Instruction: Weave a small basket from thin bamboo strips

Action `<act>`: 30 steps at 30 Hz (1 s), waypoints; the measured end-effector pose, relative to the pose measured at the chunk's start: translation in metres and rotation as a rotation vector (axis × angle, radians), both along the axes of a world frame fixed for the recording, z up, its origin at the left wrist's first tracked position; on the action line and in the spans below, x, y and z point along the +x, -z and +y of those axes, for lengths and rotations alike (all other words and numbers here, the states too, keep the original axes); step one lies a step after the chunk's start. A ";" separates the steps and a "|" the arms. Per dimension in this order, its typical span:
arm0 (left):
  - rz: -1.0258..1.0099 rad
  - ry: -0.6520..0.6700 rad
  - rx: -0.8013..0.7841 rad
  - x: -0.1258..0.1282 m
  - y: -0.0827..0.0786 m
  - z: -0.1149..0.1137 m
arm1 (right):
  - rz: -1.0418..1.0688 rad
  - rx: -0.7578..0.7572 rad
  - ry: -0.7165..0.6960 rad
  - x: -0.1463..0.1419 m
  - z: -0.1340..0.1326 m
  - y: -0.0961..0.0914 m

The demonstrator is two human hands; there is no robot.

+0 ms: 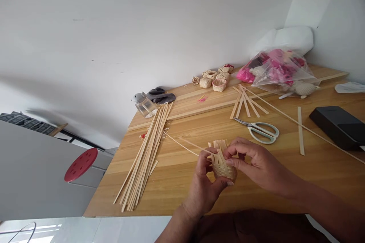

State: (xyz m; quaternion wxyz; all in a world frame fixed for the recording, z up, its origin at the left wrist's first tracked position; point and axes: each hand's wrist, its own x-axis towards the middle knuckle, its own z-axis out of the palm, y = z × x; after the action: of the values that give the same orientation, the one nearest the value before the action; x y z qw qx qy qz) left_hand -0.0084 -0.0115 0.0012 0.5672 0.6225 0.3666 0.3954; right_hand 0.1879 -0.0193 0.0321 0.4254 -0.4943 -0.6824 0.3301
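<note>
Near the table's front edge, a small half-woven basket (224, 170) is held up, its upright splints (219, 145) standing free above the woven wall. My left hand (205, 182) is wrapped round its left side and bottom, thumb underneath. At the right upper side of the weave, my right hand (251, 161) is closed, fingertips pinching at the splints; what exactly sits between them is hidden. Thin weaving strips (184, 147) trail from the basket to the left. Scissors (262, 131) with pale handles lie on the table beyond my right hand.
A long bundle of flat strips (146, 155) lies at left, with short strips (245, 104) fanned out behind the scissors. Small finished baskets (219, 84) stand by the wall. A plastic bag of pink items (281, 70), a black box (339, 125) and a clear jug (145, 105) are also on the table.
</note>
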 end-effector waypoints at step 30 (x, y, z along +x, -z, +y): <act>-0.044 -0.096 -0.205 0.004 -0.009 0.001 | -0.213 0.266 -0.019 -0.004 -0.017 0.024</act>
State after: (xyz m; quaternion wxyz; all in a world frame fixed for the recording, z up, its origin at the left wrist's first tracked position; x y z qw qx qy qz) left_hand -0.0045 -0.0106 0.0100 0.6163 0.5340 0.4219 0.3963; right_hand 0.1835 -0.0366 0.0077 0.4092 -0.4592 -0.7661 0.1867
